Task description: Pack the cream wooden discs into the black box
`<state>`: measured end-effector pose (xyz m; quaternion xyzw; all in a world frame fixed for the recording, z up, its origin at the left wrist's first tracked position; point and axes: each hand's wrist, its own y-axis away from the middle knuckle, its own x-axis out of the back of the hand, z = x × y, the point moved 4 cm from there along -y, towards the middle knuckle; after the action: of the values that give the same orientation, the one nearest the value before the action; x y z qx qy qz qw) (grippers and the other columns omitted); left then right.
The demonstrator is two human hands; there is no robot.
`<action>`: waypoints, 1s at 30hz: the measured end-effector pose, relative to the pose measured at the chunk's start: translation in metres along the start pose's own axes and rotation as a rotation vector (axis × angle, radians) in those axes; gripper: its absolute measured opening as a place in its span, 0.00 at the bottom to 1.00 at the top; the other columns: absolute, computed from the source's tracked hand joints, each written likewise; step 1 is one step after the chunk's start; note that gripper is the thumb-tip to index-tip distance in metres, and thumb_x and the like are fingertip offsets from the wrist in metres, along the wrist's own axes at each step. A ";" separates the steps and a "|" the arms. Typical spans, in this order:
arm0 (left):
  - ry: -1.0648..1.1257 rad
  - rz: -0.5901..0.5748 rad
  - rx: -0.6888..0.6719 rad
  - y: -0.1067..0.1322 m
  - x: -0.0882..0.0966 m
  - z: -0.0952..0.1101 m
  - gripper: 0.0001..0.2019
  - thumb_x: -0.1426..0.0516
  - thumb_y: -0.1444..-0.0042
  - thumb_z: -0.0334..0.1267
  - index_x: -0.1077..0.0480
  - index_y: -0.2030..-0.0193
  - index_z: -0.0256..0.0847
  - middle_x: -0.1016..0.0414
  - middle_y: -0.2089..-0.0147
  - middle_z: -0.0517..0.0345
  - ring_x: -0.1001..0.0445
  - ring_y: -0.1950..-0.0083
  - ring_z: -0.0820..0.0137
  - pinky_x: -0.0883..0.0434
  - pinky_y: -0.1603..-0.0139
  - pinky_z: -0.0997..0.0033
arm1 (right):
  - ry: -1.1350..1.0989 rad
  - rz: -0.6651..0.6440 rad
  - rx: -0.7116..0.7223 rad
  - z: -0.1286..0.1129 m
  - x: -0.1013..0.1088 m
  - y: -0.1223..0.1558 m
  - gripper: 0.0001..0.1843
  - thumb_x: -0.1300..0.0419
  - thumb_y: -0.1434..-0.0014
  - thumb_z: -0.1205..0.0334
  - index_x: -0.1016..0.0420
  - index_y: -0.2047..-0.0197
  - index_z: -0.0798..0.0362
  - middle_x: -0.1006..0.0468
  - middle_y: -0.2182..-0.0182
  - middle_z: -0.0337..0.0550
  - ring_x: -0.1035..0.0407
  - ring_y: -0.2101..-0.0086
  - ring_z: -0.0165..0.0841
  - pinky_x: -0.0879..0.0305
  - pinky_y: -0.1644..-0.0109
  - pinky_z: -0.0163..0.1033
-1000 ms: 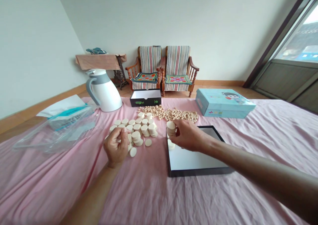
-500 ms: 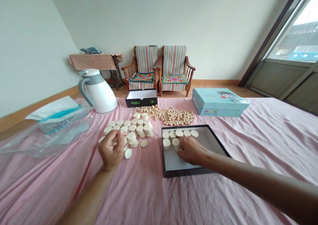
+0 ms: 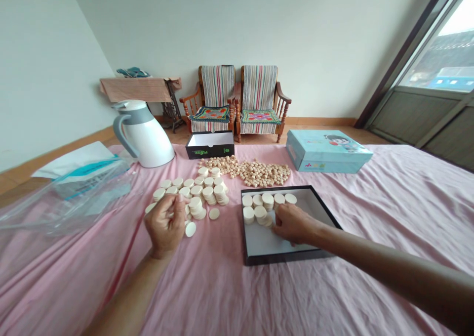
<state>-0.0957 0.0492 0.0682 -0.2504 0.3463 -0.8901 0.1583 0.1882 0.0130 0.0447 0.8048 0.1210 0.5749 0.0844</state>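
Your left hand [image 3: 165, 225] is raised at the near edge of the pale round discs [image 3: 197, 191], fingers curled and thumb set against the forefinger; whether a disc is pinched there I cannot tell. It hides part of the stacks, which spread behind it and to its right. Just right of that hand are two strays: a tilted disc [image 3: 190, 229] and, farther off, a flat disc [image 3: 214, 214].

Your right hand [image 3: 294, 224] is down inside the black-rimmed tray [image 3: 274, 261], fingers bent; its grip is hidden, so I cannot tell whether it holds anything. Just left of its fingertips a leaning stack [image 3: 260, 213] fans toward them, with an upright stack [image 3: 249, 215] beyond. A back row [image 3: 267, 200] of five stacks stands behind that hand along the far wall. Your right forearm crosses the tray's near right part and blocks the view there.

Beyond both hands lies a spread of small tan pieces [image 3: 263, 174], and behind its left part an open black box [image 3: 209, 151]. A light-blue carton [image 3: 329, 153] sits beyond your right hand, to the right. Beyond your left hand stands a white-and-grey jug [image 3: 150, 141]; farther left of that hand lies clear plastic packaging [image 3: 92, 192]. A wrinkled pink cloth [image 3: 207, 291] runs beneath both hands.
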 end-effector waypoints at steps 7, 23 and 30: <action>-0.027 0.014 -0.012 -0.001 0.001 -0.002 0.12 0.48 0.40 0.39 0.30 0.72 0.37 0.37 0.84 0.64 0.36 0.82 0.76 0.37 0.76 0.76 | -0.319 -0.121 -0.062 -0.011 -0.019 -0.016 0.07 0.48 0.54 0.72 0.32 0.80 0.58 0.21 0.78 0.53 0.29 0.83 0.32 0.41 0.87 0.28; -0.003 0.005 -0.012 0.000 0.001 -0.001 0.11 0.47 0.41 0.38 0.30 0.72 0.37 0.37 0.83 0.64 0.36 0.82 0.76 0.37 0.76 0.76 | -0.132 -0.065 0.153 -0.022 0.000 0.004 0.10 0.48 0.49 0.70 0.25 0.69 0.55 0.22 0.80 0.41 0.32 0.84 0.26 0.42 0.77 0.29; -0.019 0.005 -0.019 0.000 0.002 -0.001 0.11 0.47 0.41 0.37 0.30 0.72 0.37 0.37 0.83 0.64 0.35 0.81 0.76 0.37 0.75 0.76 | -0.065 0.069 0.107 -0.017 0.029 0.003 0.08 0.47 0.48 0.69 0.27 0.72 0.55 0.24 0.78 0.40 0.34 0.82 0.25 0.47 0.76 0.30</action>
<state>-0.0974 0.0487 0.0683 -0.2596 0.3536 -0.8841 0.1613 0.1818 0.0187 0.0772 0.8302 0.1208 0.5437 0.0251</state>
